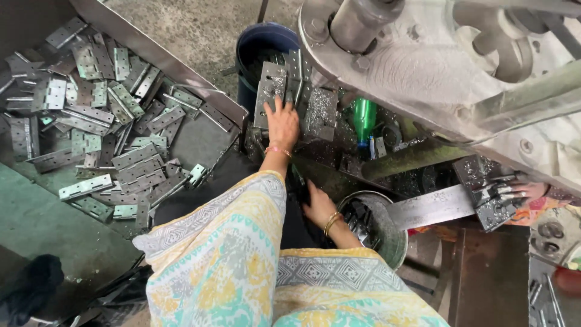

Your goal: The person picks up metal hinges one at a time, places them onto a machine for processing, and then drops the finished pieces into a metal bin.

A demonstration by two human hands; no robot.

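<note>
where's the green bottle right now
In the head view the green bottle stands upper centre, under the grey press machine, just right of the punched metal plate.

A grey metal hinge plate (270, 94), rectangular and dotted with screw holes, is being pressed flat just above the frame's centre, standing lengthwise before a dark blue bucket. Dark, oily metal pieces (362, 219) are being held heaped in a round pail at lower centre-right.

Press frame (423, 66) overhead, hinge pile (91, 121) crowding left
</note>
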